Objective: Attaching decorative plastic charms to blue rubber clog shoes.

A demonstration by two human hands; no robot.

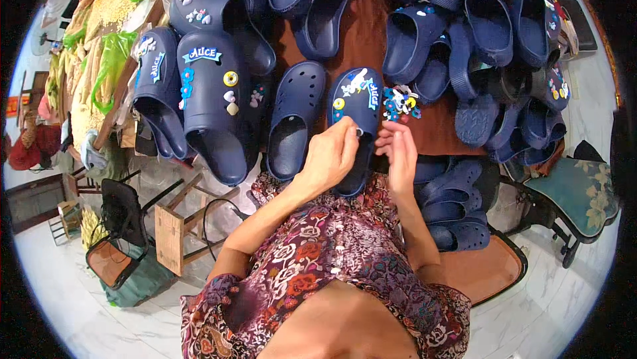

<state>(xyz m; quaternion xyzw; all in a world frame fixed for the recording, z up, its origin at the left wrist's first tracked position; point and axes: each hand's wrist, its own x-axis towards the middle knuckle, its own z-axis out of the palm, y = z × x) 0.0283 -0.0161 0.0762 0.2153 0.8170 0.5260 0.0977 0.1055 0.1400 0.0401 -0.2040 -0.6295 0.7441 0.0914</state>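
A navy foam clog (354, 97) lies in front of me, toe away, with a white figure charm, a blue-and-white banner charm and a yellow ring on its top. My left hand (332, 153) is closed in a pinch over the clog's opening, by a small pale round bit; what the fingertips hold is too small to name. Close to the clog's right edge, my right hand (398, 153) has loosely bent fingers, apart, with nothing seen in them. Beyond it is a small heap of colourful charms (401, 102). An undecorated navy clog (296, 120) sits left of my left hand.
Decorated clogs (211, 87) crowd the left of the brown table cover (361, 27); more clogs (488, 24) pile up at right. Lower right, several clogs (454, 206) rest by an orange-brown seat (481, 267). A wooden stool (170, 239) and a green chair (577, 196) stand around.
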